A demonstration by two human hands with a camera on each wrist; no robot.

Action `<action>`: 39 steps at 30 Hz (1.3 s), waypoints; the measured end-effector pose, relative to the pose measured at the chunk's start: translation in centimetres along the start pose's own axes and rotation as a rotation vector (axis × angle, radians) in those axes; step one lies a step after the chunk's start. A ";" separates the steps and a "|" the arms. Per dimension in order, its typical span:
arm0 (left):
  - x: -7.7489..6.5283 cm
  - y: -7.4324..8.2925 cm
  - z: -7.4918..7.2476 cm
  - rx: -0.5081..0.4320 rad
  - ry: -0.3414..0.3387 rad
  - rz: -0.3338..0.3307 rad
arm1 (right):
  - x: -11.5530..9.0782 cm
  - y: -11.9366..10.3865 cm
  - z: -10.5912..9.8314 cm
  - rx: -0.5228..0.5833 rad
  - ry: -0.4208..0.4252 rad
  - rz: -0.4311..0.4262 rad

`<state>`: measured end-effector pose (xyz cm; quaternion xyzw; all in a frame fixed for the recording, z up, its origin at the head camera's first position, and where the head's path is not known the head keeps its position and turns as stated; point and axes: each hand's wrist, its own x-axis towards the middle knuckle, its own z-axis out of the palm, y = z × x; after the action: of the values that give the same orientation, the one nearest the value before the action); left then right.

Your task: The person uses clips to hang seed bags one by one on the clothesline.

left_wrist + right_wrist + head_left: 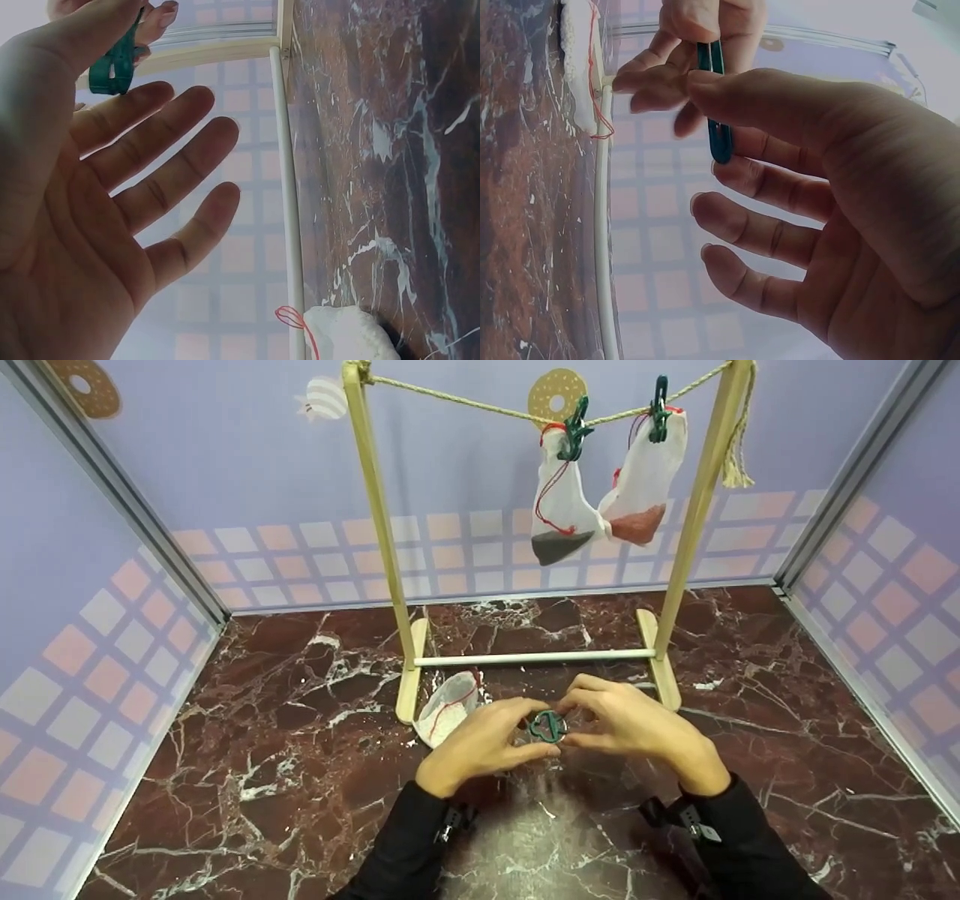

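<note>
Both hands meet over the tabletop at a green plastic clothespin (553,726). My left hand (491,739) pinches one end of the clothespin (112,71) with thumb and forefinger, and its other fingers are spread. From the other side, my right hand (634,720) pinches the same clothespin (718,139) between thumb and fingers. Just left of the left hand lies a white mesh drawstring bag (454,709) with white grains inside and a red cord. Part of that bag sits behind the left hand in the head view.
Behind the hands stands a wooden rack (382,525) with a rope (457,396) across its top and a white bar (525,658) low down. Green clothespins hold two mesh bags on the rope, one with dark contents (559,547), one with reddish contents (637,525).
</note>
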<state>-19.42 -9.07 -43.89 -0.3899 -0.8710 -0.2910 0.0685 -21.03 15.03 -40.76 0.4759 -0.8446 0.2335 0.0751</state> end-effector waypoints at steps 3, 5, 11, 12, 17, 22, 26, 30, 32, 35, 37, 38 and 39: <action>0.0 0.0 -0.1 -0.005 0.013 0.008 | 0.0 0.0 0.1 -0.009 -0.003 0.002; 0.0 0.0 -0.1 0.001 0.017 0.015 | 0.1 0.1 0.1 -0.020 0.000 -0.003; 0.1 0.0 -0.3 0.011 0.011 0.020 | 0.1 0.1 0.2 -0.012 0.011 -0.016; 0.1 0.0 -0.3 0.012 0.013 0.022 | 0.1 0.1 0.2 -0.011 0.015 -0.019; 0.1 -0.1 -0.6 0.010 0.050 0.030 | 0.1 0.2 -0.1 -0.007 0.056 -0.030; 0.1 -0.1 -1.0 -0.050 0.118 0.042 | 0.0 0.3 -0.5 0.003 0.086 -0.010; 0.3 -0.1 -1.0 -0.096 0.166 0.096 | -0.1 0.3 -0.8 -0.011 0.098 0.013; 0.4 -0.2 -0.9 -0.111 0.177 0.137 | -0.1 0.3 -0.9 0.000 0.129 0.004; 0.4 -0.2 -0.9 -0.108 0.180 0.144 | -0.1 0.3 -0.9 0.013 0.148 -0.002; 0.4 -0.3 -0.8 -0.089 0.184 0.158 | 0.0 0.2 -0.9 0.024 0.165 -0.003; 0.4 -0.3 -0.8 -0.073 0.187 0.163 | 0.1 0.2 -0.9 0.019 0.173 -0.002; 0.4 -0.3 -0.8 -0.067 0.187 0.164 | 0.1 0.2 -0.9 0.022 0.178 -0.005; 0.4 -0.3 -0.8 -0.062 0.186 0.163 | 0.2 0.2 -0.9 0.023 0.183 -0.008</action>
<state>-20.01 -9.41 -43.22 -0.4329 -0.8168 -0.3459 0.1604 -21.34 15.38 -40.00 0.4566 -0.8297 0.2853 0.1474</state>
